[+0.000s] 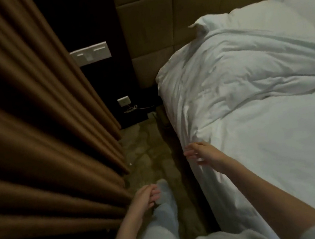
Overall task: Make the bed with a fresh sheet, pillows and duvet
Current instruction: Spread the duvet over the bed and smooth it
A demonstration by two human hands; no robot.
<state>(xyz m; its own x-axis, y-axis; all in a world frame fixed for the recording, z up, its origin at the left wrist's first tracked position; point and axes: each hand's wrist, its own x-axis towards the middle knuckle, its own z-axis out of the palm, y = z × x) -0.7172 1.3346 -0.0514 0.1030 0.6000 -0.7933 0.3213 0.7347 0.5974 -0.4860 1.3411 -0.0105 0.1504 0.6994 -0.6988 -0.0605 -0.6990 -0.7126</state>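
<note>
bed (283, 161) on the right, white sheet smooth | rumpled duvet (247, 68) up top, just under the pillows (260, 18) | brown curtain (28, 119) left | right hand (201, 154) loose at the mattress edge | left hand (144, 199) relaxed, holding nothing

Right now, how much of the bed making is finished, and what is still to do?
Done, it seems: a white sheet covers the mattress and pillows lie at the headboard. In hand: the right hand is at the bed's side edge, fingers spread, where the sheet hangs down; the left hand hangs idle near the curtain. Left: the duvet lies crumpled below the pillows and needs spreading.
</note>
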